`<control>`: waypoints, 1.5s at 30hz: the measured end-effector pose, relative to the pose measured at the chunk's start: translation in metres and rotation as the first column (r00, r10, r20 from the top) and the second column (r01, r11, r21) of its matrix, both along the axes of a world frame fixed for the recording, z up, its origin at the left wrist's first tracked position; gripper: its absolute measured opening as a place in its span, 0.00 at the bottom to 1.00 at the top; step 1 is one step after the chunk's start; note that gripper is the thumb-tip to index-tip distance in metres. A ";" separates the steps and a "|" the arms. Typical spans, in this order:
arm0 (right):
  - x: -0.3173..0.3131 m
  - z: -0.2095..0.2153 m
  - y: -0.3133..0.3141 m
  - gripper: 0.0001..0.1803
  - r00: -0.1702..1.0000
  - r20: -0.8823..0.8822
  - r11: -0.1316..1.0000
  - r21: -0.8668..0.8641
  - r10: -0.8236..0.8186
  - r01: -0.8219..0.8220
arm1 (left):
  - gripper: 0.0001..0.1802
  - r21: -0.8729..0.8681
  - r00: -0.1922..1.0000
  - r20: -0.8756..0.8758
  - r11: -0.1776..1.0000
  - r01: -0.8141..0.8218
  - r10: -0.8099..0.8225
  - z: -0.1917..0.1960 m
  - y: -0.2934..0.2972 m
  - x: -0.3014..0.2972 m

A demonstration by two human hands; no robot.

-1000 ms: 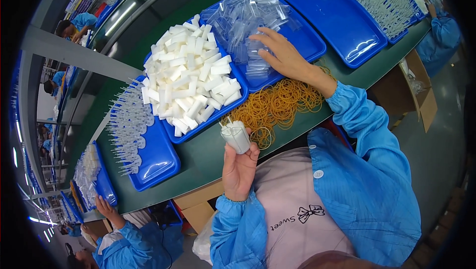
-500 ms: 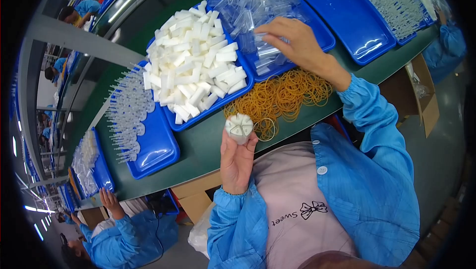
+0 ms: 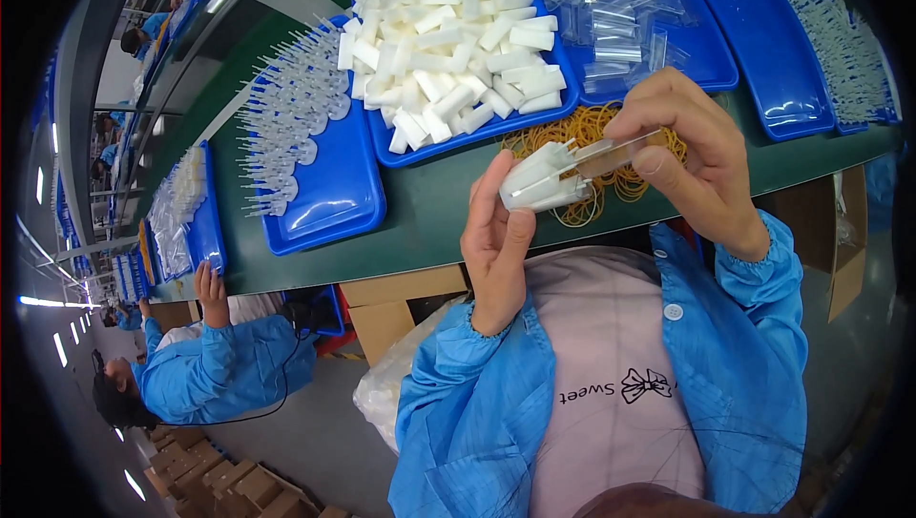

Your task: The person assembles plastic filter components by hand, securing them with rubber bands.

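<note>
My left hand [image 3: 498,251] grips a rounded bundle of white plastic pieces [image 3: 536,180] above the table's near edge. A clear plastic strip [image 3: 611,155] is pinched between the thumb and fingers of my right hand [image 3: 704,160]. The strip's left end meets the open end of the bundle; whether it is inside or only touching, I cannot tell. Behind the bundle lies a heap of orange rubber bands [image 3: 580,129], partly hidden by my hands. More clear plastic pieces [image 3: 615,17] fill a blue tray beyond my right hand.
White blocks [image 3: 448,46] are heaped in a blue tray ahead. To the left, a blue tray [image 3: 329,203] holds clear stemmed parts [image 3: 286,117]. Another blue tray [image 3: 782,79] stands at the right. A co-worker [image 3: 215,356] sits at the left; cardboard boxes [image 3: 825,232] stand below the table.
My right hand has come back from the tray of clear pieces with a clear strip. My left hand has tilted the bundle sideways toward it. The view has shifted.
</note>
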State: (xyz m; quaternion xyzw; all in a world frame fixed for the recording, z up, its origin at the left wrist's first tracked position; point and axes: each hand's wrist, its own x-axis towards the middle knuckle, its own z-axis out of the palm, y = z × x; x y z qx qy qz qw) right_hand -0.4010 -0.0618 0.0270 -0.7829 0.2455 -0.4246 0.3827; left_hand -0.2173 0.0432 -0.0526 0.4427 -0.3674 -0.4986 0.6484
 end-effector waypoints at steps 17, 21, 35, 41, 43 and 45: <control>0.016 -0.039 0.029 0.14 0.950 0.260 0.974 0.189 -0.172 0.124 | 0.25 -0.278 0.937 0.288 0.954 -0.114 0.196 0.001 0.010 0.003; 0.017 -0.037 0.034 0.14 0.941 0.308 0.982 0.164 -0.139 0.091 | 0.24 -0.296 0.926 0.309 0.947 -0.122 0.216 0.001 0.011 0.003; 0.017 -0.035 0.029 0.14 0.965 0.263 0.961 0.268 -0.010 -0.063 | 0.23 -0.371 0.788 0.545 0.925 -0.082 0.288 0.014 0.009 0.017; 0.024 -0.046 0.033 0.14 0.898 0.424 0.867 0.486 -0.120 -0.113 | 0.23 -0.298 0.820 0.503 0.945 -0.132 0.273 0.013 0.007 0.012; 0.026 -0.049 0.034 0.13 0.924 0.364 0.938 0.345 -0.115 -0.018 | 0.23 -0.286 0.837 0.472 0.946 -0.152 0.277 0.009 0.006 0.011; 0.025 -0.049 0.033 0.12 0.936 0.339 0.963 0.270 -0.094 -0.001 | 0.23 -0.253 0.853 0.436 0.948 -0.190 0.288 0.006 0.004 0.010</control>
